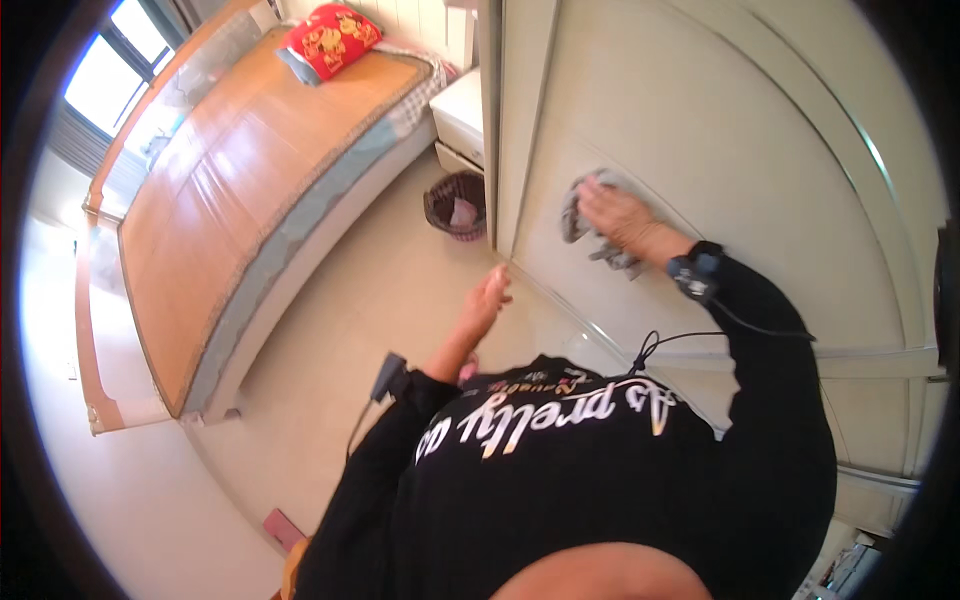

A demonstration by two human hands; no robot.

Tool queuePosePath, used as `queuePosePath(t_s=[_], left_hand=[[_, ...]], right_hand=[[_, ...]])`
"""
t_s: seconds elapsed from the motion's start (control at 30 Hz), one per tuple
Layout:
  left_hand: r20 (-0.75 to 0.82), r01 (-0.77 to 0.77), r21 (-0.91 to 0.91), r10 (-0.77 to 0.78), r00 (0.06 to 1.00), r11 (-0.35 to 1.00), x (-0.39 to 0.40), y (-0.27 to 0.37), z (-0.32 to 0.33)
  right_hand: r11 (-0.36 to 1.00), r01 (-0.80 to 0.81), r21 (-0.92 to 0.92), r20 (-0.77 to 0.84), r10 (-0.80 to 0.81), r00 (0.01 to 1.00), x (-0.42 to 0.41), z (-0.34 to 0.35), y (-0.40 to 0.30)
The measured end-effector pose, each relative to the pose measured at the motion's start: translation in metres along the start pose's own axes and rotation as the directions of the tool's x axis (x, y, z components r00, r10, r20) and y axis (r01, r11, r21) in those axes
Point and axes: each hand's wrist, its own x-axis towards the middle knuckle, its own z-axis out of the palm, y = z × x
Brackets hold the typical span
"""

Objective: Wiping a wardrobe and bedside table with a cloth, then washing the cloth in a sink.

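Note:
My right hand (pixel 619 217) presses a crumpled grey cloth (pixel 574 217) flat against the pale wardrobe door (pixel 697 135), with its fingers spread over the cloth. Part of the cloth hangs below the palm. My left hand (pixel 486 300) is held in the air over the floor, to the left of the door's lower edge, its fingers partly bent and nothing seen in it. Black sleeves cover both arms, and a dark device with a cable is strapped at each wrist.
A bed with an orange-brown mat (pixel 247 150) and a red pillow (pixel 330 41) stands at the left. A wastebasket (pixel 457 206) sits by the white nightstand (pixel 461 112), close to the wardrobe's edge. A pink object (pixel 283 529) lies at the lower left. Cables hang from my wrists.

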Motion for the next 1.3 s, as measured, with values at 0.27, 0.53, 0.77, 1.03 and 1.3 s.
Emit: queuePosePath(t_s=[0.27,0.53,0.77,1.03,1.3], left_hand=[[0.207,-0.312,0.305,0.257,0.944,0.900,0.080,0.024,0.024],[0.169,-0.358,0.125,0.336,0.927,0.925,0.044,0.061,0.090],[0.114,-0.134,0.002,0.133,0.985,0.991,-0.001,0.043,-0.021],[0.111,0.080,0.036,-0.084,0.990,0.996,-0.011,0.024,-0.124],[0.294,-0.738,0.138,0.684,0.667,0.661,0.051,0.220,-0.039]], right_hand=[[0.901,-0.203,-0.383,-0.324,0.074,0.943,0.051,-0.167,0.067],[0.914,-0.230,-0.334,-0.384,0.091,0.919,0.158,-0.112,0.071],[0.984,0.138,0.110,0.178,-0.156,0.971,0.085,0.082,-0.013],[0.986,-0.167,-0.012,0.060,0.168,0.984,0.056,-0.082,0.017],[0.524,-0.608,-0.597,-0.354,0.508,0.785,-0.068,-0.307,0.010]])
